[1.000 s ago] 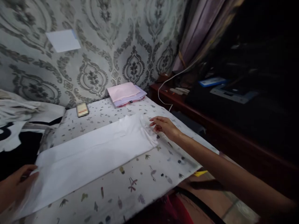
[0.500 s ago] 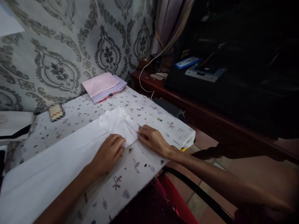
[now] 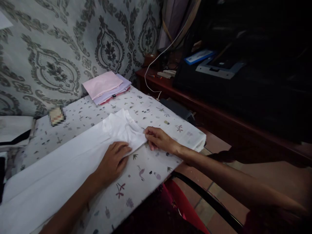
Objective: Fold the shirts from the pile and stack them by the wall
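Note:
A long white cloth (image 3: 65, 159), gathered in creases at its far end, lies across a table (image 3: 156, 169) covered in a printed sheet. My left hand (image 3: 113, 161) rests on the cloth's near edge, palm down with its fingers slightly bent and lying on the fabric. At the cloth's right corner, my right hand (image 3: 159, 139) pinches the white fabric between thumb and fingers. The fingertips of both hands are partly hidden from view.
Folded pink and lilac cloths (image 3: 104, 86) sit at the table's back corner. A small blurred beige item (image 3: 57, 116) is at the back left. To the right stands a dark red wooden desk (image 3: 180, 94) with a white cable (image 3: 146, 76). A black curved bar (image 3: 207, 198) is below.
The view has shifted slightly. My right hand has moved up a little with the cloth's corner, which now lies smoother. My left hand has stayed nearly in place.

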A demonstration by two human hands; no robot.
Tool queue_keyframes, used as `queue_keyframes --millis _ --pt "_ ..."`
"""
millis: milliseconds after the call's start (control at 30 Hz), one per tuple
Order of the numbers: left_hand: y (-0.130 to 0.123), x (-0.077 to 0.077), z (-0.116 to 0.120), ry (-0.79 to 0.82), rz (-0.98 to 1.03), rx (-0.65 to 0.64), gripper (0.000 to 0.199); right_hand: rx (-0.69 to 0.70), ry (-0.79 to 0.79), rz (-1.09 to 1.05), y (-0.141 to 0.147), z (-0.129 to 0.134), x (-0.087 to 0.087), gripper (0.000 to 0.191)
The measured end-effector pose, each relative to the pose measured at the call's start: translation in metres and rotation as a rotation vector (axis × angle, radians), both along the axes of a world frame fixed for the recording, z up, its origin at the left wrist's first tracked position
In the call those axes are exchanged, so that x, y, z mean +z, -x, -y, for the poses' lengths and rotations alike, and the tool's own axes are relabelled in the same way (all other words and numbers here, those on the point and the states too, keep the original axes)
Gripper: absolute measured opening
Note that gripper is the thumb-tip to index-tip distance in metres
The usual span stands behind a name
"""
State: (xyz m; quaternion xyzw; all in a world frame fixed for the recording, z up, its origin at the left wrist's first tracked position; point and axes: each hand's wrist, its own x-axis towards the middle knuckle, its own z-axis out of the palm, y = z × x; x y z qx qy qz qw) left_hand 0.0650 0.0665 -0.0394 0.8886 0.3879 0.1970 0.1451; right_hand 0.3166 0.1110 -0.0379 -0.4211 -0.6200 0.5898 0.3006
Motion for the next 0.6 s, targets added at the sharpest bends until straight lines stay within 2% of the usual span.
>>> queue_keyframes --millis 100,200,267,333,433,500,600 --pt "0.001 0.004 0.001 0.049 0.036 -0.002 0.025 0.024 -0.234 0.202 -0.002 0.001 0.006 0.015" --pt "0.004 0.012 -0.003 0.164 0.124 0.034 0.021 -0.005 -0.297 0.270 -0.005 0.003 0.007 0.015" --pt "0.009 0.016 -0.013 0.202 0.180 0.180 0.018 -0.034 -0.299 0.293 -0.006 0.003 0.005 0.022" --pt "0.015 0.018 -0.028 0.158 0.178 0.408 0.017 -0.051 -0.298 0.324 -0.004 0.003 0.003 0.025" --pt "0.024 0.018 -0.051 0.069 0.034 0.657 0.019 -0.079 -0.318 0.375 -0.001 0.003 0.003 0.020" --pt "0.028 0.018 -0.061 0.053 -0.101 0.708 0.026 -0.088 -0.351 0.400 0.001 0.003 0.003 0.022" --pt "0.035 0.021 -0.064 0.076 -0.200 0.683 0.026 -0.092 -0.390 0.394 0.001 0.003 0.000 0.026"
